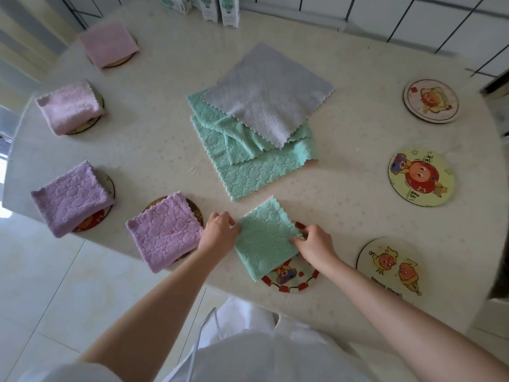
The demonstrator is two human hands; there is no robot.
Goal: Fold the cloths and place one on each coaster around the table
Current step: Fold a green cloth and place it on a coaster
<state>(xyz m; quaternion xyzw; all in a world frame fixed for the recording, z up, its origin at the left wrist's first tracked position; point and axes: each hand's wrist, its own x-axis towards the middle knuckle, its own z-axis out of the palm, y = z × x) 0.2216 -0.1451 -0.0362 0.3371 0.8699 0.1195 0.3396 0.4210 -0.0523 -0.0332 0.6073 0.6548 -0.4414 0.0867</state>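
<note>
A grey cloth lay spread over crumpled green cloths mid-bench, apart from the hands. Along the left sat four folded ones, each on a coaster showing only as a sliver: pink cloth, second pink cloth, purple cloth, second purple cloth. At the right lay a far coaster, middle coaster and near coaster, all bare. The left hand and right hand each had fingers curled, pinching opposite edges of the folded green cloth, which hid the upper part of the red-rimmed coaster. Cartons were cut off at the top. The bench was pale and speckled; floor tiles showed left, a tiled wall beyond
</note>
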